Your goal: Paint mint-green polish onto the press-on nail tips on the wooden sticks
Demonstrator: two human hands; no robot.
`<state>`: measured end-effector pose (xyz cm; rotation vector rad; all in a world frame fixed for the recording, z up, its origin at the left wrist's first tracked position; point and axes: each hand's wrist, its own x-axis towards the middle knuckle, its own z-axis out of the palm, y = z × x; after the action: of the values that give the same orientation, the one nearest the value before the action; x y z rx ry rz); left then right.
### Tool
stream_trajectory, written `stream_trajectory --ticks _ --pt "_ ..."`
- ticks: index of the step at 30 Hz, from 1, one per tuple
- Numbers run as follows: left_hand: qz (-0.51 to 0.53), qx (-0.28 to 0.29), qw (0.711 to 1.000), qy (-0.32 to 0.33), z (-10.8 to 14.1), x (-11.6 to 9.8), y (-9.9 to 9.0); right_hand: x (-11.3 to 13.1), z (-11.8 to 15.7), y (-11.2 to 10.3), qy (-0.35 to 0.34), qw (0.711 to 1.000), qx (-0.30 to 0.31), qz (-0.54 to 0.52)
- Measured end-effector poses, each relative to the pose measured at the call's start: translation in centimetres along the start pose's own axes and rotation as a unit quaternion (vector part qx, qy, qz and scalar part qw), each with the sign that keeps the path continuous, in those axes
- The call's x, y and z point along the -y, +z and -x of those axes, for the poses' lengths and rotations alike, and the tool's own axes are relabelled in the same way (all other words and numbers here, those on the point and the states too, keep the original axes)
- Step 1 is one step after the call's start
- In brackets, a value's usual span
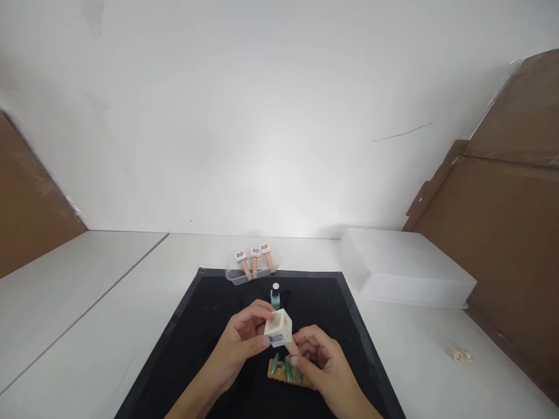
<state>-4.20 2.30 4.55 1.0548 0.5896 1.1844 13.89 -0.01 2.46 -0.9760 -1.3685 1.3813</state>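
Observation:
A small white cube-shaped piece (278, 327) with a purple mark on its side is held above the black mat. My left hand (244, 337) grips the cube between thumb and fingers. My right hand (318, 358) is closed on a pinkish handle (293, 347) that meets the cube's lower right side. Below the hands lies a yellow-brown tray (279, 374) bearing several green pieces (289, 370), partly hidden by my right hand. Just behind the cube stands a small teal bottle (275, 297) with a black and white top.
A clear plastic tray (238, 280) at the mat's back edge holds three white-headed pieces with pink handles. A white box (410, 267) sits at the back right. Small cream rings (458, 353) lie on the right. Brown cardboard (502, 233) borders the right side.

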Motion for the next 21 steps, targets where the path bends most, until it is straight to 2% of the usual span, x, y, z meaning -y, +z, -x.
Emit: stream_trajectory --ticks 4,10,13,15,17,21 --pt "0.002 -0.006 1.0 0.003 0.1 -0.1 -0.1 0.2 -0.2 -0.3 -0.01 0.999 0.006 -0.05" --pt "-0.002 -0.006 1.0 0.002 0.1 -0.1 -0.2 1.0 -0.2 -0.7 0.021 0.994 0.075 -0.078" --pt "-0.008 -0.011 1.0 0.008 0.1 -0.1 -0.1 0.5 -0.1 -0.7 0.015 0.996 0.054 -0.072" --pt "-0.017 -0.017 1.0 0.012 0.1 -0.2 0.0 0.1 -0.1 -0.7 -0.023 0.999 0.01 -0.043" --pt "-0.021 -0.023 0.999 0.015 0.1 -0.1 0.1 -0.3 0.1 -0.7 -0.101 0.994 -0.034 0.04" --pt "-0.014 -0.024 0.999 0.023 0.0 0.2 0.0 -0.4 0.4 -0.8 -0.247 0.941 -0.067 0.222"
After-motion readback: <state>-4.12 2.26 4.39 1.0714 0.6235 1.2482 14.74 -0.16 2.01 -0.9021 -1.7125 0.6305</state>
